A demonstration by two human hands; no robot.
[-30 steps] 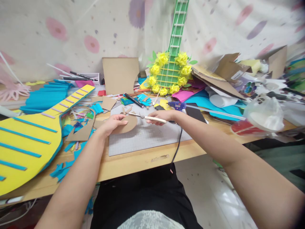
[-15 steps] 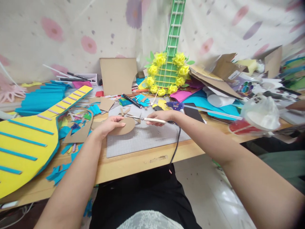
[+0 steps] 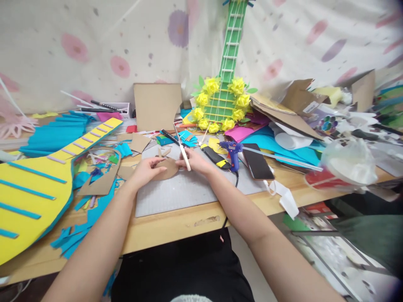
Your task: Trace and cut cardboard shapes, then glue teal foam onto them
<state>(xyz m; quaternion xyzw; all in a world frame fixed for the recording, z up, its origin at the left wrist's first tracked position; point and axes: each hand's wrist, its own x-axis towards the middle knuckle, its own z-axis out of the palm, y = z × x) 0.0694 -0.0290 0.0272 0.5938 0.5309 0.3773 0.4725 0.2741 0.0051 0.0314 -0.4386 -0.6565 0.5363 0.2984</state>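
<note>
A small rounded piece of cardboard (image 3: 167, 170) is pinched by my left hand (image 3: 145, 172), low over the grey cutting mat (image 3: 185, 197). My right hand (image 3: 197, 161) grips a pair of scissors (image 3: 185, 157) with white handles, its blades pointing up and away from the cardboard. The fingertips of that hand reach the cardboard's right edge. Narrow cardboard offcuts (image 3: 163, 152) lie just behind the piece. Right of my right hand are a black and yellow cutter knife (image 3: 215, 157) and a blue glue gun (image 3: 233, 152).
A yellow paper guitar (image 3: 34, 193) lies at the left among blue scraps. A green guitar (image 3: 222, 100) ringed with yellow flowers stands at the back beside a cardboard sheet (image 3: 157, 105). At the right are a phone (image 3: 258, 161), a bagged bucket (image 3: 341, 163) and piled cardboard (image 3: 283, 111).
My right hand has moved left to the cardboard piece, and the scissors have swung from lying level, blades at the cardboard, to pointing upward. The phone now shows fully.
</note>
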